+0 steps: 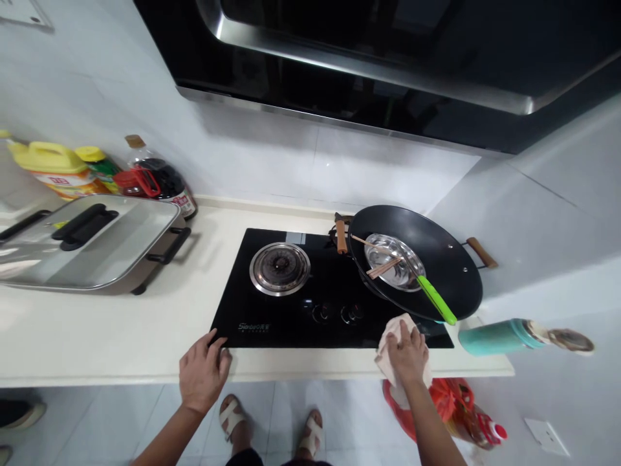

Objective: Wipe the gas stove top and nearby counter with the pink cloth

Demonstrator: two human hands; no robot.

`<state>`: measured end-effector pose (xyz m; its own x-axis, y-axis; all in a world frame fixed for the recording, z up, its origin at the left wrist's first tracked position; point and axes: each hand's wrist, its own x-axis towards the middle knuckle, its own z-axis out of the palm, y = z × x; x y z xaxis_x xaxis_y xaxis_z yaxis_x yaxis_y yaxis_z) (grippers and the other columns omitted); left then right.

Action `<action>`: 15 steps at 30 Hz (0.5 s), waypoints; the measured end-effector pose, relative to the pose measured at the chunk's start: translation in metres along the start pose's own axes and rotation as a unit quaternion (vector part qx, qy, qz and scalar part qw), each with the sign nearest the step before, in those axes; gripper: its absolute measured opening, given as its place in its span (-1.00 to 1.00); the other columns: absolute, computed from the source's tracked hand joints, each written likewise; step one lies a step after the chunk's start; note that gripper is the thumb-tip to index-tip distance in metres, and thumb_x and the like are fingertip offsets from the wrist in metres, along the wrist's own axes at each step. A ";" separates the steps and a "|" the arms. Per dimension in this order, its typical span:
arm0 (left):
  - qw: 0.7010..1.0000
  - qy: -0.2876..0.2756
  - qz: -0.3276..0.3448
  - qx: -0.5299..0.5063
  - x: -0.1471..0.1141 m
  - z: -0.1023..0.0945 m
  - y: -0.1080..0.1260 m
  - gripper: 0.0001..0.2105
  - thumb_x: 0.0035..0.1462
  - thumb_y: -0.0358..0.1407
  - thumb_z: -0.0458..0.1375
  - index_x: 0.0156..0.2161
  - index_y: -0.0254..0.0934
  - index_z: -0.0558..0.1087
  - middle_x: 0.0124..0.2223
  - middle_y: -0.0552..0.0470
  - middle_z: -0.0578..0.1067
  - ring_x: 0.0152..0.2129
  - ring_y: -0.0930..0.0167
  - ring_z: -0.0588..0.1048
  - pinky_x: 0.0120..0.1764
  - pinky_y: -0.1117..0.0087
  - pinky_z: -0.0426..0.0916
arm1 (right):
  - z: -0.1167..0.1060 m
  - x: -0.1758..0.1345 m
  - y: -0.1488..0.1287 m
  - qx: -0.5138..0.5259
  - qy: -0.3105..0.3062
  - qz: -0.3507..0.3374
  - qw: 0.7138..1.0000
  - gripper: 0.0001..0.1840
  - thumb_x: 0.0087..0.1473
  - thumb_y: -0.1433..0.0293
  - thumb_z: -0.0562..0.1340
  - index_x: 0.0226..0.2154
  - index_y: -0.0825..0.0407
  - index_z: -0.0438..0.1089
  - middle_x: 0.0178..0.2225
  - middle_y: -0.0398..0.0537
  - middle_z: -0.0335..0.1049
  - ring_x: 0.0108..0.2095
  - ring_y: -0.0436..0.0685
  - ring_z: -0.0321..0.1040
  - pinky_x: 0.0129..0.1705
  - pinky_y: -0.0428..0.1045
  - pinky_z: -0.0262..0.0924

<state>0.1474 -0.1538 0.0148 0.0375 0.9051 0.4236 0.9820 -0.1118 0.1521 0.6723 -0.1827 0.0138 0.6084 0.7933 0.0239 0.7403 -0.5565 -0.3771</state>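
My right hand [408,353] presses a pale pink cloth [388,362] onto the front right edge of the black glass gas stove [286,320]. At the stove's front left corner, my left hand [204,372] rests with its fingers spread on the white counter [204,252], fingertips touching the glass edge; nothing is in it. Beyond the cloth, a black wok [451,259] with wooden side handles sits over the right burner. Inside it lie a metal bowl [395,281], several chopsticks [384,267] and a utensil with a green handle [436,299]. The left burner [280,268] is uncovered.
A teal flask [499,337] stands near the counter's right end. On the left are a lidded electric pan [97,249], a dark sauce bottle [167,181] and a yellow jug [58,165]. A range hood [363,65] overhangs the stove. Below sits an oil bottle [478,427].
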 end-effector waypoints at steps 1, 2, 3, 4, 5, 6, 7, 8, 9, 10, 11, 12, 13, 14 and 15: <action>1.000 0.001 0.002 0.000 0.000 0.000 0.000 -0.72 0.32 -0.24 0.03 -0.04 -0.24 0.55 0.14 -0.21 0.53 0.02 0.12 0.48 -0.04 0.13 0.29 | -0.001 0.012 -0.002 -0.030 -0.005 0.001 1.000 -0.20 0.23 0.04 -0.04 0.39 0.08 0.16 0.44 0.32 -0.03 0.45 0.50 -0.18 0.38 0.41 -0.20; 1.000 0.003 0.004 0.001 0.000 0.000 -0.001 -0.73 0.32 -0.24 0.03 -0.04 -0.24 0.55 0.13 -0.21 0.53 0.02 0.12 0.48 -0.04 0.14 0.29 | -0.003 0.025 -0.005 -0.062 -0.019 0.004 0.998 -0.21 0.24 0.08 -0.06 0.39 0.11 0.16 0.44 0.31 -0.01 0.45 0.47 -0.17 0.39 0.38 -0.20; 1.000 0.005 0.006 0.003 0.000 0.000 -0.001 -0.73 0.32 -0.24 0.04 -0.04 -0.24 0.55 0.13 -0.20 0.53 0.02 0.13 0.48 -0.04 0.15 0.28 | -0.006 0.038 -0.008 -0.091 -0.036 0.007 0.995 -0.22 0.23 0.11 -0.05 0.38 0.14 0.17 0.43 0.31 0.02 0.45 0.44 -0.15 0.40 0.34 -0.20; 1.000 0.008 0.009 0.006 -0.001 0.000 -0.002 -0.73 0.32 -0.24 0.03 -0.04 -0.24 0.55 0.13 -0.20 0.53 0.01 0.14 0.48 -0.05 0.15 0.28 | -0.009 0.051 -0.012 -0.114 -0.055 0.009 0.992 -0.22 0.22 0.13 -0.05 0.37 0.16 0.19 0.42 0.30 0.06 0.44 0.41 -0.11 0.40 0.31 -0.20; 1.000 0.010 0.012 0.008 -0.001 0.000 -0.002 -0.73 0.32 -0.25 0.03 -0.04 -0.25 0.54 0.14 -0.20 0.53 0.01 0.14 0.48 -0.05 0.16 0.28 | -0.013 0.061 -0.015 -0.130 -0.070 0.010 0.989 -0.23 0.21 0.13 -0.04 0.34 0.19 0.23 0.40 0.30 0.11 0.43 0.38 -0.07 0.41 0.28 -0.19; 1.000 0.012 0.016 0.009 -0.001 0.000 -0.002 -0.73 0.33 -0.25 0.04 -0.04 -0.25 0.54 0.14 -0.20 0.53 0.00 0.15 0.48 -0.05 0.16 0.28 | -0.016 0.070 -0.019 -0.140 -0.080 0.011 0.987 -0.23 0.21 0.13 -0.04 0.32 0.21 0.26 0.37 0.31 0.16 0.41 0.37 -0.02 0.40 0.26 -0.18; 1.000 0.014 0.020 0.010 -0.001 0.000 -0.002 -0.73 0.33 -0.26 0.03 -0.03 -0.26 0.54 0.14 -0.20 0.53 0.00 0.14 0.48 -0.06 0.16 0.28 | -0.018 0.076 -0.022 -0.144 -0.084 0.010 0.986 -0.23 0.21 0.12 -0.04 0.29 0.23 0.29 0.35 0.33 0.20 0.40 0.36 0.01 0.40 0.25 -0.17; 1.000 0.015 0.023 0.010 -0.001 0.000 -0.001 -0.73 0.33 -0.26 0.03 -0.03 -0.26 0.54 0.15 -0.21 0.53 0.00 0.14 0.48 -0.06 0.16 0.28 | -0.018 0.078 -0.025 -0.146 -0.085 0.009 0.986 -0.23 0.21 0.11 -0.05 0.28 0.25 0.30 0.33 0.33 0.22 0.39 0.36 0.02 0.40 0.25 -0.17; 1.000 0.016 0.024 0.010 -0.001 0.000 -0.001 -0.73 0.33 -0.26 0.04 -0.03 -0.27 0.55 0.14 -0.21 0.53 0.00 0.14 0.48 -0.06 0.15 0.29 | -0.018 0.076 -0.028 -0.150 -0.086 0.008 0.985 -0.23 0.21 0.12 -0.05 0.29 0.25 0.29 0.34 0.33 0.22 0.40 0.36 0.01 0.41 0.26 -0.18; 1.000 0.016 0.024 0.009 -0.001 -0.001 0.000 -0.73 0.33 -0.27 0.04 -0.03 -0.27 0.55 0.14 -0.21 0.53 0.00 0.14 0.48 -0.06 0.15 0.29 | -0.016 0.070 -0.031 -0.153 -0.084 0.003 0.985 -0.23 0.22 0.13 -0.05 0.31 0.25 0.26 0.35 0.32 0.21 0.41 0.35 -0.01 0.41 0.26 -0.21; 1.000 0.014 0.022 0.009 -0.001 -0.001 0.000 -0.73 0.33 -0.27 0.03 -0.03 -0.28 0.55 0.15 -0.22 0.53 0.01 0.13 0.48 -0.05 0.15 0.29 | -0.012 0.060 -0.034 -0.156 -0.077 -0.008 0.985 -0.22 0.22 0.14 -0.05 0.33 0.25 0.23 0.36 0.31 0.18 0.42 0.35 -0.03 0.42 0.26 -0.23; 1.000 0.011 0.018 0.009 -0.002 -0.002 0.001 -0.72 0.33 -0.27 0.03 -0.03 -0.27 0.55 0.15 -0.22 0.52 0.02 0.13 0.47 -0.05 0.14 0.30 | -0.008 0.047 -0.038 -0.158 -0.065 -0.025 0.985 -0.22 0.23 0.17 -0.05 0.36 0.25 0.19 0.38 0.30 0.16 0.43 0.34 -0.06 0.43 0.26 -0.25; 1.000 0.007 0.014 0.009 -0.002 -0.003 0.002 -0.72 0.33 -0.27 0.03 -0.03 -0.27 0.55 0.15 -0.21 0.52 0.03 0.13 0.47 -0.04 0.14 0.30 | -0.002 0.030 -0.042 -0.159 -0.051 -0.050 0.985 -0.23 0.23 0.18 -0.05 0.37 0.25 0.16 0.39 0.30 0.14 0.44 0.35 -0.08 0.43 0.27 -0.26; 1.000 0.001 0.010 0.010 -0.002 -0.003 0.002 -0.72 0.33 -0.27 0.03 -0.03 -0.26 0.55 0.16 -0.21 0.52 0.03 0.13 0.47 -0.03 0.13 0.30 | 0.004 0.010 -0.047 -0.157 -0.036 -0.081 0.984 -0.24 0.24 0.20 -0.05 0.37 0.26 0.16 0.39 0.32 0.13 0.45 0.37 -0.09 0.42 0.29 -0.25; 1.000 -0.004 0.007 0.010 -0.002 -0.003 0.003 -0.72 0.33 -0.27 0.03 -0.03 -0.26 0.55 0.16 -0.20 0.52 0.04 0.13 0.46 -0.02 0.13 0.30 | 0.010 -0.011 -0.053 -0.152 -0.023 -0.116 0.981 -0.25 0.25 0.20 -0.05 0.36 0.27 0.18 0.39 0.34 0.12 0.45 0.39 -0.09 0.42 0.30 -0.23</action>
<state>0.1495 -0.1572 0.0176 0.0521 0.9070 0.4180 0.9849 -0.1159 0.1289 0.6231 -0.1589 0.0240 0.4058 0.9134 0.0313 0.9124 -0.4028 -0.0727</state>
